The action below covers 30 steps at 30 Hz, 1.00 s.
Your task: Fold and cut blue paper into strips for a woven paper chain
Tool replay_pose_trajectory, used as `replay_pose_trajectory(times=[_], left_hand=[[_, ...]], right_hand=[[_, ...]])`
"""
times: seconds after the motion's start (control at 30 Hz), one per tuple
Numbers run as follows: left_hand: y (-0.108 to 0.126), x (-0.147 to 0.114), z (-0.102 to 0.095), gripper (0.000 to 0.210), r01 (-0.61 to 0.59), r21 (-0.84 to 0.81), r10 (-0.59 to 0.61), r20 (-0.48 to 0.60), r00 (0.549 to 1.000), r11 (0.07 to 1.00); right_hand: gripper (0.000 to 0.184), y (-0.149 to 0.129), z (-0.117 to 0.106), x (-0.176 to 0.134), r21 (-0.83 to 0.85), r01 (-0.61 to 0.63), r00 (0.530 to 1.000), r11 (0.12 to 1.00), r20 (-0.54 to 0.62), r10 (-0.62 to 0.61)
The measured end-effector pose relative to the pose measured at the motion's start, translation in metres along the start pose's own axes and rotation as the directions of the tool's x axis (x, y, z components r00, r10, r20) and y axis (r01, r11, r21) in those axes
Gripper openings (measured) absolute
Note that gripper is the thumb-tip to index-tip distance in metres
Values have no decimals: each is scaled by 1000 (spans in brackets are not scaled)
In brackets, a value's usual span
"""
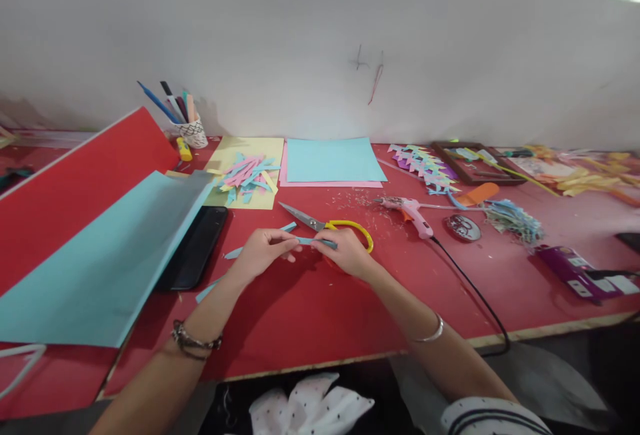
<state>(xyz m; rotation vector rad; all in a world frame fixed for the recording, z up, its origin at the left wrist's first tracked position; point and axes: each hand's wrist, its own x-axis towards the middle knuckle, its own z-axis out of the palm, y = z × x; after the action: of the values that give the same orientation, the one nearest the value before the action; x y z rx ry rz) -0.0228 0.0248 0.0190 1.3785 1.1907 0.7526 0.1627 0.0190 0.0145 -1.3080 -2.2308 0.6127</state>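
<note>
A narrow blue paper strip (306, 241) stretches between my two hands above the red table. My left hand (263, 253) pinches one end, fingers closed. The other end is gripped in my right hand (346, 251), and its tip pokes out past the fingers. Just behind the right hand lie scissors (316, 223) with yellow handles, their blades pointing left. More blue strips (234, 253) rest beside and under my left hand. A pile of pink, blue and yellow strips (250, 175) sits farther back on a yellow sheet (220, 153).
A pink glue gun (411, 212) with a black cord lies to the right, near a round tin (463, 228). Blue sheets (330, 158) lie at the back. On the left, a large folded blue sheet (95, 275) partly covers a black phone (197, 248). A pen cup (193, 133) stands behind.
</note>
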Motion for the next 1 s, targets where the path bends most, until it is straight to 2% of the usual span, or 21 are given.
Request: replay_pose_trajectory(times=[0.17,0.33,0.47,0.6,0.67,0.77,0.87,0.93,1.0], left_hand=[[2,0,-5,22,-6,1,6,-35,999,1000],[14,-2,-14,22,16,23,-13,-137,991,1000],[19,-3,-21,21,15,26,-10,-174,985,1000],[20,-4,-25,20,12,27,-6,-204,979,1000],[21,-6,-27,20,3,50,8,-222,975,999],[24,-10,-28,22,-11,140,42,-217,975,990],[30,-15,-25,22,-51,243,86,-132,987,969],[36,-19,-20,19,-96,266,116,-62,991,959],[42,-22,-16,18,-131,263,138,-9,990,956]], right_hand=[[18,2,-10,0,151,-75,996,986,-37,81],[17,8,-25,-3,226,-175,979,958,-61,193],[22,11,-32,-5,303,-208,969,930,-67,239],[33,13,-33,-6,421,-225,961,879,-52,272],[33,14,-32,-6,428,-234,961,873,-32,274],[22,13,-31,-5,342,-166,976,925,-76,203],[20,3,-30,-3,215,-33,986,976,-152,67],[23,-9,-28,-1,177,44,993,983,-114,-24],[23,-20,-28,1,178,98,995,979,-21,-95]])
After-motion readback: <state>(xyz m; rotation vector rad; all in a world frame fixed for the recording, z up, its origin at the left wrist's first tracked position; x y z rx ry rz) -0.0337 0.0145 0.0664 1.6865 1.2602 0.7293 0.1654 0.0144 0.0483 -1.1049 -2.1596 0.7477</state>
